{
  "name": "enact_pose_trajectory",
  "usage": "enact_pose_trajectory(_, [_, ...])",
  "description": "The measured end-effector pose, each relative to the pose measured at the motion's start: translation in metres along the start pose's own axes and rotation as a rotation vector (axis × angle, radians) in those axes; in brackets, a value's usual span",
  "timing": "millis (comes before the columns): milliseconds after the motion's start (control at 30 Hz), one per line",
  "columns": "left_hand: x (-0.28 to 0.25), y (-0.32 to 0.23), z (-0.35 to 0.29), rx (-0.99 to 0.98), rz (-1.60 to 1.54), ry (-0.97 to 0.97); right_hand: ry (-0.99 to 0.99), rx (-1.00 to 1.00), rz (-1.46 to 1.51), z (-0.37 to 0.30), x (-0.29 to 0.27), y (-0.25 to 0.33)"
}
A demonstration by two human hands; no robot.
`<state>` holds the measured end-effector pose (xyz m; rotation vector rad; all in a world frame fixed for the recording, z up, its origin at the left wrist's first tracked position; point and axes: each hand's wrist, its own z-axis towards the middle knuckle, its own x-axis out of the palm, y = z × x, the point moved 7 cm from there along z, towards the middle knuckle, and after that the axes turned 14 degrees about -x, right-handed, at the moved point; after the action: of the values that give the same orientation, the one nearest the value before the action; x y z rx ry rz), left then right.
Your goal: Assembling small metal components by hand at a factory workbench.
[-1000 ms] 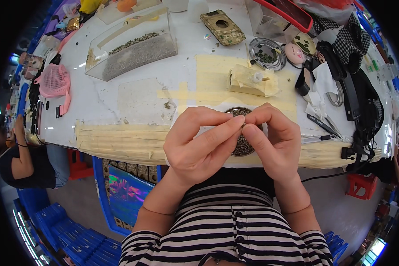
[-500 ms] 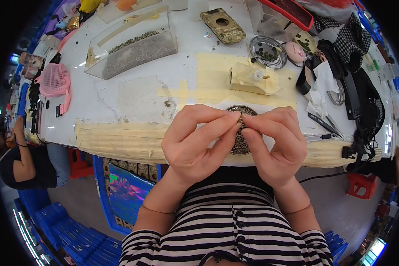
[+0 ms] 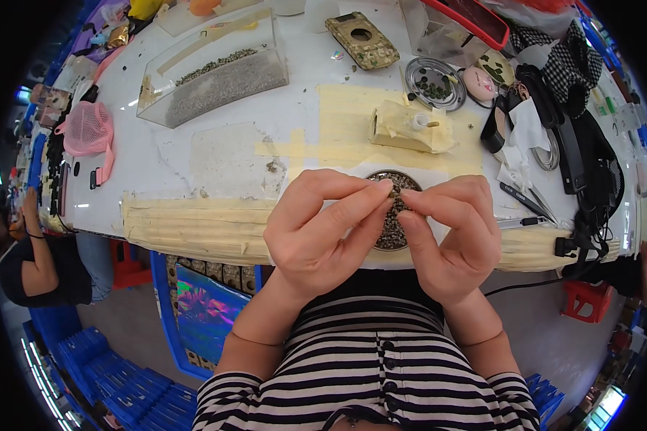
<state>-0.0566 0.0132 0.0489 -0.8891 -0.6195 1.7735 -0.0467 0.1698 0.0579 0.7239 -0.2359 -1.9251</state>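
My left hand (image 3: 322, 233) is closed in a pinch, thumb against forefinger, above a round dish (image 3: 389, 249) of small grey-brown bits. Whatever it pinches is too small to make out. Just right of those fingertips, my right hand (image 3: 456, 237) is curled, its thumb and forefinger tips slightly apart with nothing visible between them. Both hands partly cover the dish, which sits near the table's front edge. Behind it stands a tape-wrapped block (image 3: 402, 129) with a small white cup on top.
A clear tray (image 3: 226, 90) of grey bits lies at the far left. A camouflage-patterned case (image 3: 361, 41), a round dish of dark pieces (image 3: 434, 85) and a red-framed phone (image 3: 474, 25) lie further back. Tweezers (image 3: 528, 197) rest at right. Someone's arm (image 3: 39, 248) shows at far left.
My right hand has drawn slightly right, and its fingertips have parted from those of my left hand. The left hand stays almost in place, still pinching.
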Motion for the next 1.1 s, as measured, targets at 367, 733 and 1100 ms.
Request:
enact_pose_trajectory(367, [-0.001,0.000,0.000,0.007,-0.034,0.019,0.016,0.325,0.379,-0.013,0.016,-0.022])
enact_pose_trajectory(733, [-0.001,0.001,0.000,-0.008,-0.009,0.002,0.023,-0.062,-0.053,0.000,0.002,0.004])
enact_pose_trajectory(1100, [-0.001,0.001,0.000,-0.015,-0.044,0.032,0.016,0.294,0.348,-0.010,0.015,-0.021])
